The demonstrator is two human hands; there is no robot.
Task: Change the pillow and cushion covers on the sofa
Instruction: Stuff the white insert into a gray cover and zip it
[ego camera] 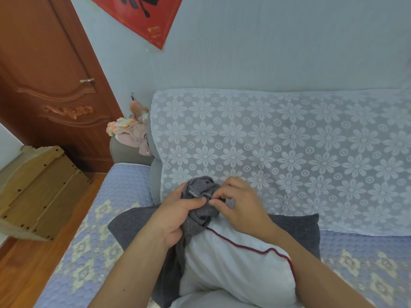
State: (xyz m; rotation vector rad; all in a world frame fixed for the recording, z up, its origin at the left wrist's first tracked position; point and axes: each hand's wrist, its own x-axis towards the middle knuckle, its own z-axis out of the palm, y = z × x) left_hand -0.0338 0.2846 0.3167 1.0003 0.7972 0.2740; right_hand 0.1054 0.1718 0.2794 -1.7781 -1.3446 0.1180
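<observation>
One white pillow [235, 261] w/ dark red piping stands at the front edge of the sofa seat [93, 218], near its left end, right under the camera. Bunched over the pillow's top-left corner is one grey cover [200, 210], stitched hem showing. Left hand [178, 216] grips a fistful of the grey cloth, thumb laid over the fold. Right hand [240, 205] pinches the hem w/ curled fingertips, touching the left thumb. Whether the cover is going on or coming off can't be told.

Risks, as a judgement: the hem is gathered tight on a single corner, so a hard tug could strain the stitching or pop the corner free; a small pinch may slip off the cloth; the pillow leans over the seat's front edge and could tip to the floor if pushed sideways.

Behind the pillow lies one dark grey cushion [300, 232], flat on the seat, against the backrest. Backrest wears one pale lace throw [289, 141] w/ flower pattern. On the sofa's left armrest: one heap of pink and pastel clothes [131, 134]. Further left: one wooden box [40, 187] on the floor, one brown door [44, 74]. One red poster [142, 16] on the wall.
</observation>
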